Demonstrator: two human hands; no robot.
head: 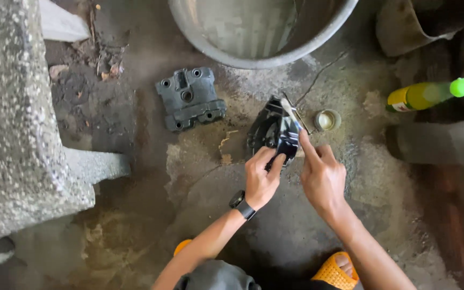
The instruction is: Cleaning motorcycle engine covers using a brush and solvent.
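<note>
A dark metal part (274,131) sits at the centre of the frame, lifted a little off the wet concrete floor (275,225). The left hand (261,180) grips its lower edge, fingers curled round it. The right hand (322,177) is closed on a thin tool (295,115), forefinger stretched along it, the tip pressed against the part's upper right side; whether it is a brush or a blade I cannot tell.

Just right of the part stands a small open tin (327,120). A grey engine cover (190,98) lies left of it, apart. A big metal basin (261,32) fills the top centre. At the right edge lie a yellow bottle (428,95) with a green cap and, below it, a grey jug (444,144).

The likely troubles: the part looks wet, so the left grip could slip and drop it on the concrete. The tool could skid off the edge toward the left fingers. The tin is near enough to the right wrist to be knocked over.
</note>
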